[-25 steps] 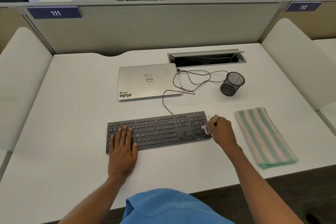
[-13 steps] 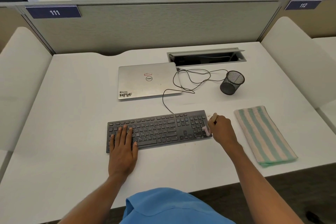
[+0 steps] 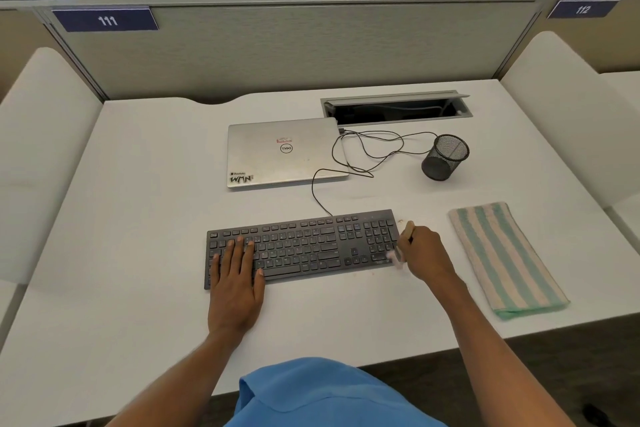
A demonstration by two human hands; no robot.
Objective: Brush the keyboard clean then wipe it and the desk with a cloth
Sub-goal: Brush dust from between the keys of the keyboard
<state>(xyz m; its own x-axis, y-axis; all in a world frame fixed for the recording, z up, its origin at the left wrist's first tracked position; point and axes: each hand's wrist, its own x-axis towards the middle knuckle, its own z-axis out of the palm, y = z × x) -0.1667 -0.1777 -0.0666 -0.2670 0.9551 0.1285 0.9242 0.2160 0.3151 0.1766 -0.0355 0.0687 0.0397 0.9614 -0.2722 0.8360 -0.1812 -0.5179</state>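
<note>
A black keyboard (image 3: 304, 246) lies across the middle of the white desk (image 3: 138, 211). My left hand (image 3: 237, 281) rests flat on its left keys, fingers straight. My right hand (image 3: 424, 256) grips a small brush (image 3: 408, 229) with a wooden handle. Its pale bristles touch the keyboard's right end by the number pad. A folded cloth (image 3: 502, 256) with green and cream stripes lies on the desk to the right of that hand. A few crumbs lie on the desk near the keyboard's right corner.
A shut silver laptop (image 3: 284, 152) sits behind the keyboard, with the black cable (image 3: 367, 152) looped beside it. A black mesh pen cup (image 3: 445, 156) stands at the back right, in front of an open cable tray (image 3: 394, 107). Grey partitions enclose the desk.
The brush head has slid slightly toward the keyboard's near right corner. My left hand has stayed on the keys.
</note>
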